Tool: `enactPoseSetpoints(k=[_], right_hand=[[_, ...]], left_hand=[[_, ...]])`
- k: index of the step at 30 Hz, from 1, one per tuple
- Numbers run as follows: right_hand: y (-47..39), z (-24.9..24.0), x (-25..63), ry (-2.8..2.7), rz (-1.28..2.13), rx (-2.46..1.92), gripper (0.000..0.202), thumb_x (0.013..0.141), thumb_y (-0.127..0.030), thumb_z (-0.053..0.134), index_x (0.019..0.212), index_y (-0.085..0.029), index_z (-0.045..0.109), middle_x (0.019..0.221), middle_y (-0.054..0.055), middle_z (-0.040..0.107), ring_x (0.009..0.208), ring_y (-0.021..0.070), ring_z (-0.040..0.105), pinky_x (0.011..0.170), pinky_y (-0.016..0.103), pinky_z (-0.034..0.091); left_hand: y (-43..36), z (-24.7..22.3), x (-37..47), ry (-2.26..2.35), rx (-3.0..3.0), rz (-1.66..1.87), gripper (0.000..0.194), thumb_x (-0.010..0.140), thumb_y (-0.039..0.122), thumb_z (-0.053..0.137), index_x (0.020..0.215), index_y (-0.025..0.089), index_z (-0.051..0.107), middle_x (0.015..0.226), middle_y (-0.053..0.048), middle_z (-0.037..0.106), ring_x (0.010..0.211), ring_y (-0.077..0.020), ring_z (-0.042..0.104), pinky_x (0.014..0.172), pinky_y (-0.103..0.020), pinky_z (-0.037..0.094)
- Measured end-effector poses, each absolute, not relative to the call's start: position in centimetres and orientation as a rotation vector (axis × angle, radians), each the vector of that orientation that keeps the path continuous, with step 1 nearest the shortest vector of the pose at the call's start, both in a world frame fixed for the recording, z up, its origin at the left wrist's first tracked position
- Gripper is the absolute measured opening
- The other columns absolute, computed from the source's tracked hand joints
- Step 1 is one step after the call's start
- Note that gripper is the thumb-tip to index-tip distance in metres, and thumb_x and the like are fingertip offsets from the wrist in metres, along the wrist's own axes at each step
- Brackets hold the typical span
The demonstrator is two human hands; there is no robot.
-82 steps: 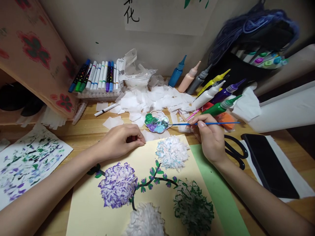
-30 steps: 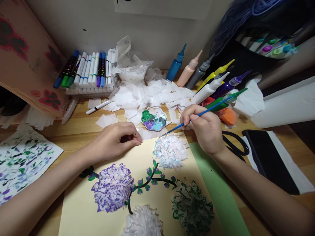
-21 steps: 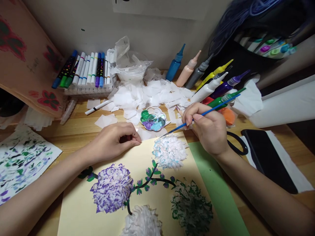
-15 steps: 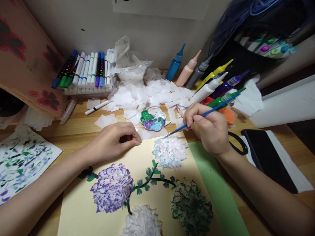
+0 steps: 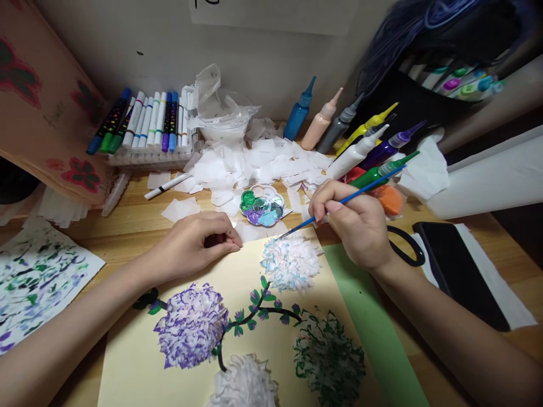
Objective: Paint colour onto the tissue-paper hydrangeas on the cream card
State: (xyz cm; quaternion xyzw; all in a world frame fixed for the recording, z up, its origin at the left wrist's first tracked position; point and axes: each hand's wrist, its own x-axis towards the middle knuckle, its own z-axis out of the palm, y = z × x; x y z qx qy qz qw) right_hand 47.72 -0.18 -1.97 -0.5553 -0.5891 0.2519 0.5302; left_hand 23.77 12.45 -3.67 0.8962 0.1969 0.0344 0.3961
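Note:
My right hand point(image 5: 354, 223) is closed around a thin blue paintbrush point(image 5: 360, 192). Its tip touches the upper left of a white tissue-paper flower point(image 5: 292, 263) with light blue edges. At the top edge of the cream paper sheet point(image 5: 139, 345), my left hand point(image 5: 203, 240) has its thumb and forefinger pinched together on that edge. A purple-edged flower point(image 5: 190, 325), a plain white one point(image 5: 244, 381) and a dark green-edged one point(image 5: 330, 359) are also on the sheet, among painted black stems with leaves. Beyond the hands lies a flower-shaped paint palette point(image 5: 262, 205) holding green, purple and blue paint.
White tissue scraps point(image 5: 254, 161) are heaped behind the palette. Several paint bottles point(image 5: 356, 150) stand at the back right, and markers point(image 5: 146, 121) lie on a rack at the back left. A black phone point(image 5: 460, 271) and a paint-smeared tissue point(image 5: 40, 282) flank the arms.
The brush tip has shifted slightly left and down along the blue-edged flower's upper edge, with my right hand following. My left hand keeps its place on the sheet.

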Motion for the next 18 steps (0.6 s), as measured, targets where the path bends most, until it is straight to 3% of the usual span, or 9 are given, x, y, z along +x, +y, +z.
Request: enactPoseSetpoints(k=[18], right_hand=[[0.4,-3.4,48.2,-1.342,0.386,-1.435,0.024,0.095,-0.029,0.045,0.077,-0.022,0.058,0.073,0.000,0.056,0.067,0.0137,0.055,0.065,0.029,0.044]], left_hand=[[12.4,-3.5,23.6,0.511,2.265,0.093,0.012,0.090,0.027,0.059,0.085,0.021,0.068,0.085,-0.001,0.067,0.080,-0.0152,0.060,0.072,-0.028,0.043]])
